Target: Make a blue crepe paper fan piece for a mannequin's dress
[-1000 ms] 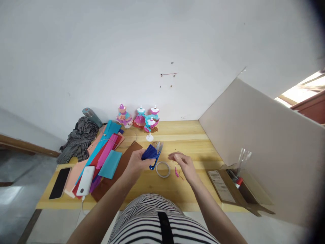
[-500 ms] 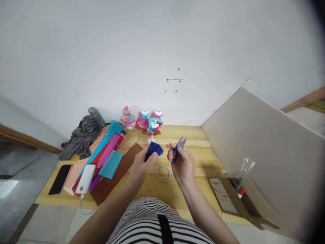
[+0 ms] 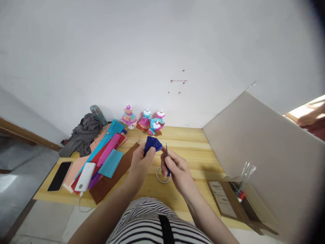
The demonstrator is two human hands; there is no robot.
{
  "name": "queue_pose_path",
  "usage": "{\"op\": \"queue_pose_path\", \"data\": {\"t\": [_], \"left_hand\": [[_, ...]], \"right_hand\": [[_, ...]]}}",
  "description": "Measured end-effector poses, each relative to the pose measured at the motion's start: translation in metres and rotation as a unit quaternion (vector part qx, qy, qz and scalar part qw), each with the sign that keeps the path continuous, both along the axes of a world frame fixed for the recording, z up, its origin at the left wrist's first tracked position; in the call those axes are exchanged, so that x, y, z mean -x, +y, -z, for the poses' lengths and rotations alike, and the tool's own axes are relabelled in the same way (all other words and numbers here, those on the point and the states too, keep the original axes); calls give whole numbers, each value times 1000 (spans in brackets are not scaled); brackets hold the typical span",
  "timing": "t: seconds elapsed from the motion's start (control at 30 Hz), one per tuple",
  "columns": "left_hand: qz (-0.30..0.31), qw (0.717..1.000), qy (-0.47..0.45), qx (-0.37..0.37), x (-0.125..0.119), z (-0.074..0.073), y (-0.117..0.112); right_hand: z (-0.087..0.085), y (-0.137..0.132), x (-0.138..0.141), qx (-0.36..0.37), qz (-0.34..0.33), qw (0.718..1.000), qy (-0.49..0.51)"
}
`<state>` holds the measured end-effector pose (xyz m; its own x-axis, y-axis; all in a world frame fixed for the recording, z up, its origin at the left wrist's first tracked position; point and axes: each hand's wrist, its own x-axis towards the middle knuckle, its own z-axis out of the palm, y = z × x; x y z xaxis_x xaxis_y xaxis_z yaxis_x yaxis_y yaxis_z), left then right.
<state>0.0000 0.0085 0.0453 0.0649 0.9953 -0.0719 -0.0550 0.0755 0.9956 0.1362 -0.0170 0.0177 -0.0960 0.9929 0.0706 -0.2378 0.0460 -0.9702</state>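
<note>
Pinched in my left hand (image 3: pixel 142 164) is a fanned bundle of dark blue crepe paper (image 3: pixel 153 144), its pleats spreading out past the thumb. My right hand (image 3: pixel 177 169) is closed around small blue-handled thread snips (image 3: pixel 167 167), whose blades point up and away from me. The blades are seen edge-on, a little to the right of the paper and apart from it. Below the hands a roll of white tape (image 3: pixel 159 178) lies flat, partly covered by my right hand. Several small paper-dress figures (image 3: pixel 144 121) stand beyond the paper, by the wall.
Folded coloured paper sheets (image 3: pixel 110 163), a white power bank (image 3: pixel 85 176) and a phone (image 3: pixel 60 176) lie at left. Behind them are a striped cloth (image 3: pixel 85 135) and a bottle (image 3: pixel 98 114). At right, a cardboard box (image 3: pixel 243 206) sits beside a partition (image 3: pixel 259 142); a person's hand shows beyond.
My right hand has turned the snips edge-on and moved left, closer to the blue paper. My left hand still holds the paper, slightly raised. The view has shifted a little.
</note>
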Motion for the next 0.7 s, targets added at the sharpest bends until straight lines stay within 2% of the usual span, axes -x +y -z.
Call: {"op": "queue_pose_path", "data": {"t": [0.13, 0.43, 0.57, 0.7], "left_hand": [[-2, 1000, 3, -2, -2, -4, 0], [30, 999, 25, -14, -2, -8, -3], [22, 1000, 2, 1, -2, -8, -3], [11, 999, -33, 19, -2, -5, -2]], "right_hand": [[-4, -2, 4, 29, 3, 998, 61], [-15, 8, -5, 31, 27, 996, 76], [-15, 8, -2, 41, 11, 995, 88], [-13, -1, 4, 53, 29, 993, 99]]}}
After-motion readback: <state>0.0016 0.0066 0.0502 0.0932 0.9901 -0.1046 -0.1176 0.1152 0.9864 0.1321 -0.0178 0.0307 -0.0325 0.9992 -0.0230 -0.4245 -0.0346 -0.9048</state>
